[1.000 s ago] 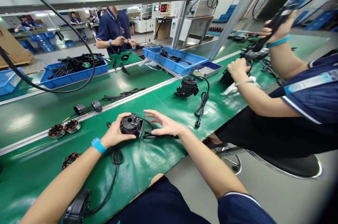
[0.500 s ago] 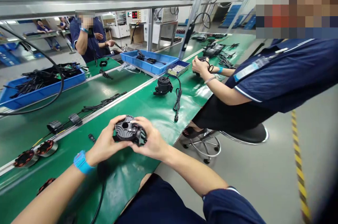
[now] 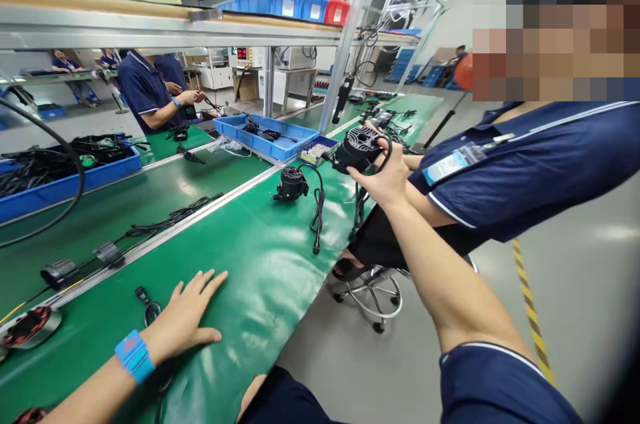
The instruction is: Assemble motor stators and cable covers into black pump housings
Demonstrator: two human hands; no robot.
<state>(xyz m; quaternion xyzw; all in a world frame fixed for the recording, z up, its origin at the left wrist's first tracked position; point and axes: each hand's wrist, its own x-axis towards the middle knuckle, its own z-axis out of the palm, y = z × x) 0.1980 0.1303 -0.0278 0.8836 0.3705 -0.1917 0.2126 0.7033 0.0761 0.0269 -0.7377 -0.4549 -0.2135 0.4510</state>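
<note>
My right hand (image 3: 387, 177) is stretched out to the right and grips a round black pump housing (image 3: 358, 147) in the air, its black cord hanging below it. My left hand (image 3: 184, 314) lies flat, fingers spread, on the green belt (image 3: 260, 271) and holds nothing. A black plug and cord (image 3: 146, 301) lie just left of that hand. Another black pump with a coiled cord (image 3: 293, 183) stands on the belt farther along.
A seated co-worker (image 3: 510, 171) in a dark blue shirt is close on the right, on a wheeled stool (image 3: 373, 291). Blue trays (image 3: 273, 137) hold cables and parts. Copper-wound stators (image 3: 30, 327) and black parts (image 3: 60, 272) lie at the left. Other people work at the far bench.
My right hand has lifted the black housing off the belt and carried it out to the right. My left hand let go and now rests flat on the belt. The view swung right.
</note>
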